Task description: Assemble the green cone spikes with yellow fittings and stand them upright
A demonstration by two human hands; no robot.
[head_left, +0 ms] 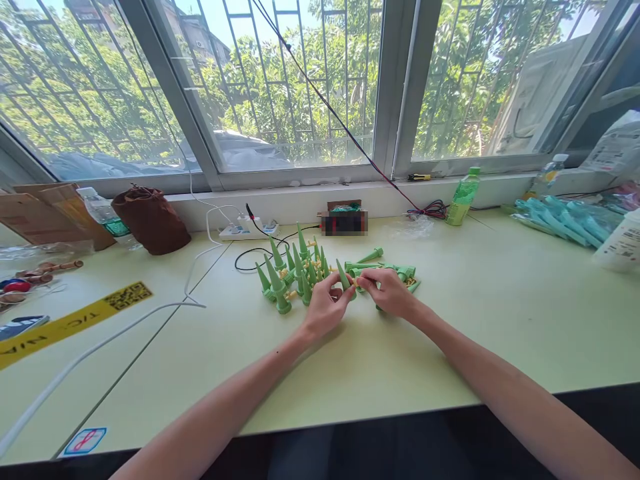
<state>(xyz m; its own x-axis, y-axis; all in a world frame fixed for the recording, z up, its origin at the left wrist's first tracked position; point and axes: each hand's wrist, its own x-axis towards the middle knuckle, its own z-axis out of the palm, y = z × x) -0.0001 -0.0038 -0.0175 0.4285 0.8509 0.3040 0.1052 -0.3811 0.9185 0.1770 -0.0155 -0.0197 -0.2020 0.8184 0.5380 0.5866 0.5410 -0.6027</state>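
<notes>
My left hand (pixel 327 307) is closed round a green cone-shaped piece (pixel 343 275), which points up and leans a little left. My right hand (pixel 387 290) pinches a small yellow part (pixel 356 283) at the right side of that cone. Just left of my hands, several green cones (pixel 276 283) stand upright in a group, some with yellow parts at their sides. Behind and beside my right hand lies a loose pile of green pieces (pixel 371 255), partly hidden by the hand.
A power strip (pixel 249 231) with cables and a small box (pixel 344 220) are at the back. A green bottle (pixel 463 197) stands back right, near teal packets (pixel 565 221). A brown pouch (pixel 151 220) sits back left. A white cable (pixel 125 327) crosses the left side.
</notes>
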